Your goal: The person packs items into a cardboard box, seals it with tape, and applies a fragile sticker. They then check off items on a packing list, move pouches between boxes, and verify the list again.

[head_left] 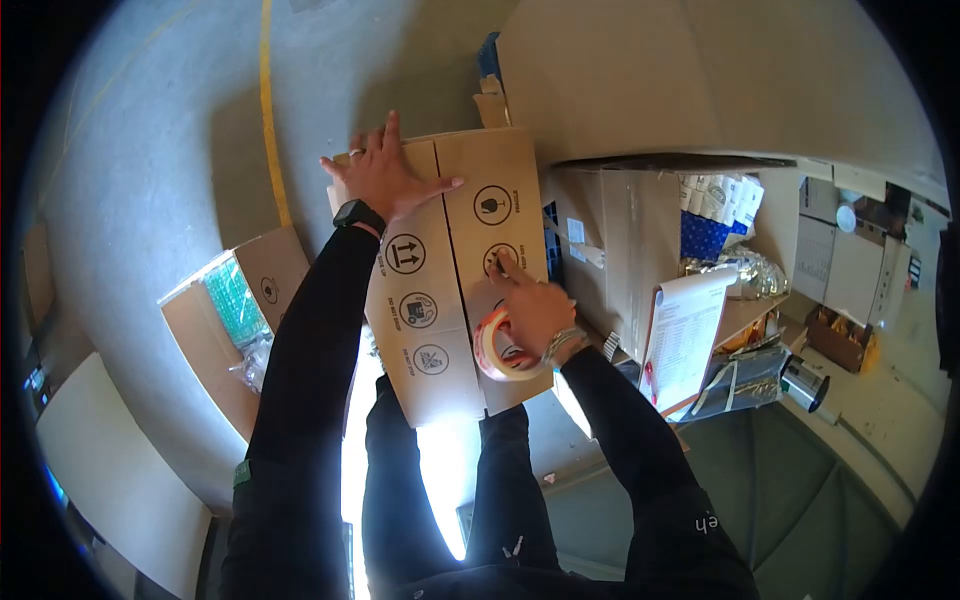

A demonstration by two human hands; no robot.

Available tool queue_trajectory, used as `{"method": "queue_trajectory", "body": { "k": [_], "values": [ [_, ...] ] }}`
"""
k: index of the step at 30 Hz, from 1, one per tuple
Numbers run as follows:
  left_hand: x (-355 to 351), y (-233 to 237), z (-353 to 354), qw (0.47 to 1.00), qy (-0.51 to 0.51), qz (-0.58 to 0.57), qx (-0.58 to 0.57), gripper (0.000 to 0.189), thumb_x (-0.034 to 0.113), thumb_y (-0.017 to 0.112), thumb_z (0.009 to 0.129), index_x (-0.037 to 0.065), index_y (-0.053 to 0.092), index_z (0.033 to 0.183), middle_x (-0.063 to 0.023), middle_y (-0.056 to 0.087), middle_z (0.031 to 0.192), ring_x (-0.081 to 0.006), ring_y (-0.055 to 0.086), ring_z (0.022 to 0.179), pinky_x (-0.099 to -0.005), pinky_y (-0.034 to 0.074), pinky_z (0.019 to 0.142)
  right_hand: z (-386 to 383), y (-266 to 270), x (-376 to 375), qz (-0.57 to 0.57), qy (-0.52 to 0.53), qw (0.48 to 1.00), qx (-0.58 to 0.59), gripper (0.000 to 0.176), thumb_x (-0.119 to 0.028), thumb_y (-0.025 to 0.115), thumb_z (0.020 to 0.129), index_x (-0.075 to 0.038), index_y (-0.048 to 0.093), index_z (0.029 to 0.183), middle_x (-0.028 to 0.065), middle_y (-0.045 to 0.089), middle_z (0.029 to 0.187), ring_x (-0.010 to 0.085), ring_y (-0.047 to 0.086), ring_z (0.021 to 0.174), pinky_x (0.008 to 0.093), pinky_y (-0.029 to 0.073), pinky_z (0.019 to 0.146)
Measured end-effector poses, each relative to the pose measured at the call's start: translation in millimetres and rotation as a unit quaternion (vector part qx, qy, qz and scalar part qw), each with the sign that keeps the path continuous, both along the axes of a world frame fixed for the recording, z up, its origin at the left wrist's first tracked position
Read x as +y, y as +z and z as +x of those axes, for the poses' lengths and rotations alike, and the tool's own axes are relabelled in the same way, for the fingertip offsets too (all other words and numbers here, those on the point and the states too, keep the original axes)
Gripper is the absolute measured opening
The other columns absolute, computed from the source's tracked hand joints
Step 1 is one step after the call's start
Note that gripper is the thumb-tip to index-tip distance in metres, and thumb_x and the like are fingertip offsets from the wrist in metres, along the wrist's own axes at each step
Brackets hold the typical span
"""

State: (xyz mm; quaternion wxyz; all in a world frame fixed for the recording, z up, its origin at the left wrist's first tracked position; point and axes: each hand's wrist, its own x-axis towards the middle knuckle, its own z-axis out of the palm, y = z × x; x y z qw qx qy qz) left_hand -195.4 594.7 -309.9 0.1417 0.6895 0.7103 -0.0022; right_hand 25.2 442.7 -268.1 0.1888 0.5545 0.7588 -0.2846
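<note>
A closed cardboard box (480, 155) with printed handling symbols stands in front of my legs, its two top flaps meeting at a narrow seam. My left hand (385, 180) lies with fingers spread over the far left part of the top, thumb reaching across the seam. On the right flap, my right hand (535, 305) grips a roll of tape (490, 358) with red and yellow markings. Its index finger stretches forward onto the flap, over a printed symbol.
An open carton (215, 350) with green wrapped material sits left. To the right are a large carton (630, 265), a clipboard (685, 335) with a paper list, and a dark cylinder (805, 385). A yellow line (268, 110) crosses the floor.
</note>
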Motion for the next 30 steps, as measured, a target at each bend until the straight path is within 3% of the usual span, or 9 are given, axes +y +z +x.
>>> {"method": "queue_trajectory", "body": {
  "k": [3, 12, 21, 22, 23, 27, 28, 29, 30],
  "values": [
    [-12.1, -2.6, -16.4, 0.997, 0.004, -0.072, -0.013, 0.117, 0.086, 0.064, 0.06, 0.009, 0.042, 0.145, -0.0125, 0.054, 0.139, -0.0319, 0.038, 0.138, -0.0759, 0.016, 0.104, -19.7, 32.3, 65.1, 0.018, -0.107, 0.994, -0.002, 0.088, -0.013, 0.078, 0.066, -0.026, 0.044, 0.146, 0.0133, 0.029, 0.158, 0.0358, 0.071, 0.089, 0.044, 0.057, 0.079],
    [-40.9, -20.3, -31.9, 0.984, 0.117, 0.125, -0.041, 0.111, 0.086, 0.064, 0.059, 0.009, 0.051, 0.138, -0.0158, 0.043, 0.146, -0.0331, 0.03, 0.143, -0.067, 0.014, 0.11, -56.5, -20.1, 159.2, 0.13, 0.102, 0.986, -0.015, 0.088, -0.002, 0.067, 0.074, -0.025, 0.035, 0.152, 0.0175, 0.033, 0.156, 0.0339, 0.071, 0.083, 0.0429, 0.057, 0.073],
    [-35.4, -27.0, -39.4, 0.991, 0.116, -0.013, -0.064, 0.104, 0.087, 0.066, 0.055, 0.007, 0.057, 0.121, -0.014, 0.051, 0.124, -0.0345, 0.042, 0.125, -0.0626, 0.018, 0.106, -44.0, -20.7, 194.9, 0.076, 0.117, 0.987, 0.08, 0.077, -0.013, 0.075, 0.074, -0.015, 0.045, 0.146, 0.0199, 0.047, 0.146, 0.0304, 0.071, 0.087, 0.0371, 0.057, 0.077],
    [-34.9, -29.2, -42.2, 0.992, 0.112, 0.003, -0.066, 0.102, 0.086, 0.068, 0.054, 0.007, 0.058, 0.118, -0.0141, 0.051, 0.123, -0.0347, 0.044, 0.123, -0.0617, 0.019, 0.105, -39.4, -23.7, 220.0, -0.158, -0.067, 0.925, 0.34, 0.061, -0.014, 0.072, 0.08, -0.01, 0.051, 0.137, 0.0166, 0.054, 0.138, 0.0256, 0.069, 0.095, 0.0377, 0.056, 0.084],
    [-35.4, -27.6, -43.7, 0.991, 0.116, 0.001, -0.064, 0.102, 0.086, 0.068, 0.054, 0.007, 0.058, 0.118, -0.0141, 0.051, 0.123, -0.0347, 0.044, 0.123, -0.0617, 0.019, 0.105, -41.0, -20.4, 234.4, -0.37, -0.242, 0.714, 0.543, 0.045, -0.015, 0.069, 0.087, -0.005, 0.056, 0.129, 0.0133, 0.061, 0.13, 0.0207, 0.067, 0.102, 0.0383, 0.054, 0.09],
    [-35.2, -27.5, -41.5, 0.99, 0.116, 0.016, -0.076, 0.098, 0.081, 0.072, 0.055, 0.007, 0.057, 0.118, -0.0152, 0.052, 0.12, -0.0359, 0.043, 0.122, -0.0597, 0.019, 0.105, -57.7, -28.5, 266.0, -0.137, -0.212, 0.823, 0.509, 0.017, -0.018, 0.075, 0.086, -0.006, 0.07, 0.097, 0.0044, 0.066, 0.096, 0.014, 0.062, 0.086, 0.0297, 0.05, 0.085],
    [-37.0, -28.8, -41.8, 0.99, 0.111, 0.035, -0.079, 0.096, 0.079, 0.074, 0.054, 0.007, 0.057, 0.116, -0.0158, 0.053, 0.118, -0.0361, 0.042, 0.12, -0.0579, 0.019, 0.104, -57.0, -53.9, 267.6, -0.08, -0.14, 0.818, 0.552, 0.026, -0.023, 0.078, 0.083, -0.012, 0.072, 0.105, 0.0032, 0.065, 0.099, 0.0142, 0.062, 0.088, 0.0305, 0.05, 0.081],
    [-35.5, -28.3, -42.7, 0.99, 0.112, 0.038, -0.078, 0.096, 0.079, 0.074, 0.054, 0.007, 0.057, 0.116, -0.0158, 0.053, 0.118, -0.0361, 0.042, 0.12, -0.0579, 0.019, 0.104, -69.8, -47.3, 280.8, -0.196, -0.293, 0.826, 0.439, 0.046, -0.026, 0.08, 0.081, -0.021, 0.066, 0.124, 0.0028, 0.065, 0.108, 0.0149, 0.062, 0.097, 0.0314, 0.051, 0.083],
    [-36.7, -26.9, -41.3, 0.989, 0.115, 0.036, -0.082, 0.095, 0.079, 0.074, 0.056, 0.007, 0.057, 0.116, -0.016, 0.052, 0.118, -0.0358, 0.042, 0.12, -0.058, 0.018, 0.104, -70.8, -70.7, 277.2, 0.014, -0.109, 0.892, 0.438, 0.044, -0.027, 0.08, 0.08, -0.018, 0.067, 0.121, 0.0032, 0.066, 0.106, 0.0147, 0.063, 0.094, 0.0311, 0.052, 0.081]
  ]
}}
